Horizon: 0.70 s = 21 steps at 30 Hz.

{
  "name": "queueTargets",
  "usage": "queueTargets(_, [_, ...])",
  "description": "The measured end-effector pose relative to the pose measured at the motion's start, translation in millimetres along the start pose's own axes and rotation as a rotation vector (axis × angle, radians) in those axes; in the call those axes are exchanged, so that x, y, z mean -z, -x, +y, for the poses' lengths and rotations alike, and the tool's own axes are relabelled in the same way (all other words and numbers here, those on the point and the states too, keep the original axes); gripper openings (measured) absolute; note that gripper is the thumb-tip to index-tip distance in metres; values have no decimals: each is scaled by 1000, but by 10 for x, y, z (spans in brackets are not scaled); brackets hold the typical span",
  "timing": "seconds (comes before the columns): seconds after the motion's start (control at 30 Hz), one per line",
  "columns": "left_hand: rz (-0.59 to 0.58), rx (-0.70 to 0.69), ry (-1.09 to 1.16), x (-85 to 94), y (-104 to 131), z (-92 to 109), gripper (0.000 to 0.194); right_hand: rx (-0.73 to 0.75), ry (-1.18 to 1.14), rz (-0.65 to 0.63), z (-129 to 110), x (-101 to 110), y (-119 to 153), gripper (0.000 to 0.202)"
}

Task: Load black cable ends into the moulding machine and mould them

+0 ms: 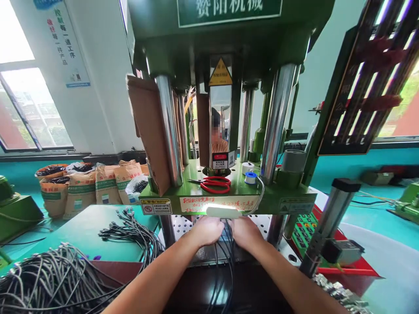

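Note:
Both my hands reach under the green press machine (225,192), close together at its lower plate. My left hand (206,230) and my right hand (246,232) rest on the ends of several black cables (225,266) that run back toward me between my forearms. The fingertips are hidden under the machine's edge and a lit white lamp bar (224,212), so the exact grip is unclear. The perforated metal bed (183,224) shows to the left of my left hand.
Red-handled scissors (214,184) and tape rolls (250,176) lie on the machine's shelf. Bundles of black cables (137,231) and grey cables (42,279) lie on the left table. Sacks (81,187) stand by the wall. A red tray (343,270) and metal parts (340,296) sit at right.

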<state>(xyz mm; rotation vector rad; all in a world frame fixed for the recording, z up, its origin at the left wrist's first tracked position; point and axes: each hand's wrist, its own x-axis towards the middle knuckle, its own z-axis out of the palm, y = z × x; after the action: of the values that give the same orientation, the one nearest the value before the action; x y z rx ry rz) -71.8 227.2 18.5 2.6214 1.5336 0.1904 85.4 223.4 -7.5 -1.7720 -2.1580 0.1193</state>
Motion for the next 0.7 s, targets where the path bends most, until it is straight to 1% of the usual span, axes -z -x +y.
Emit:
queueTargets(0.1, [65,66,-15,-14,178,-70,37,66,6,70,-31,29,57,25])
queueTargets(0.17, [74,89,-16,-66,263,-109,45,116,0,83,-77,-11,92,30])
queueTargets(0.23, [61,103,-12,-120,299,-128,51,148,-6,78,-125,-75,114,35])
queueTargets(0.3, [54,117,-8,-151,295,-120,53,152,-4,72,-157,-135,119,41])
queueTargets(0.4, [65,137,-8,-142,272,-78,52,142,6,71,-164,-192,103,45])
queueTargets(0.53, [73,162,-12,-110,259,-18,49,128,21,56,-124,-233,71,46])
queueTargets(0.7, [93,201,0,-172,173,34,47,136,32,10,-39,-262,47,46])
